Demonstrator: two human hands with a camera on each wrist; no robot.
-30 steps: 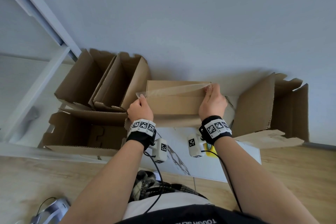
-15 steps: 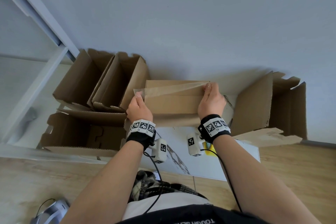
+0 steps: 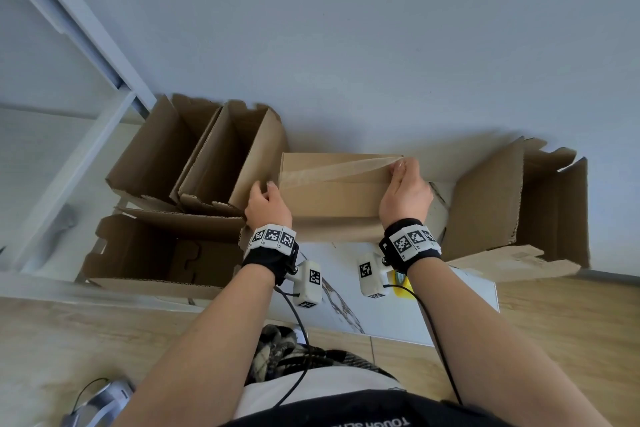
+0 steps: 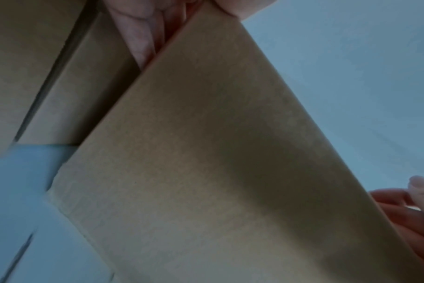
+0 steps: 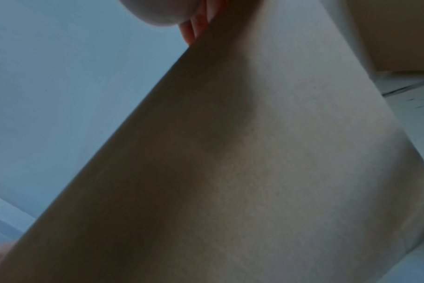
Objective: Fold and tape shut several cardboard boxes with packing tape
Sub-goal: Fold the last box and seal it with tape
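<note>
Closed box [image 3: 341, 198] at centre, standing on the floor close to the wall [image 3: 346, 28], flaps folded shut on top. Strip of clear tape [image 3: 336, 168] stretched across the top of the box, running from the left edge up toward the far right corner, slightly lifted at the right end. Left hand [image 3: 268, 206] at the left edge of the box, fingers curled and pinching the left end of the tape; thumb resting on the top edge, as seen from the left wrist view. Right hand [image 3: 405, 194] at the far right corner, fingertips pinching the right end of the tape just above the cardboard. Both wrists fitted with black bands carrying square markers.

Two open boxes [image 3: 197, 156] side by side to the left, leaning against the wall. Third open box [image 3: 156, 250] on its side below them, just beside the left hand. Large open box [image 3: 519, 204] to the right, one flap lying flat on the floor. White sheet [image 3: 460, 308] on the wooden floor [image 3: 571, 340] beneath the wrists.
</note>
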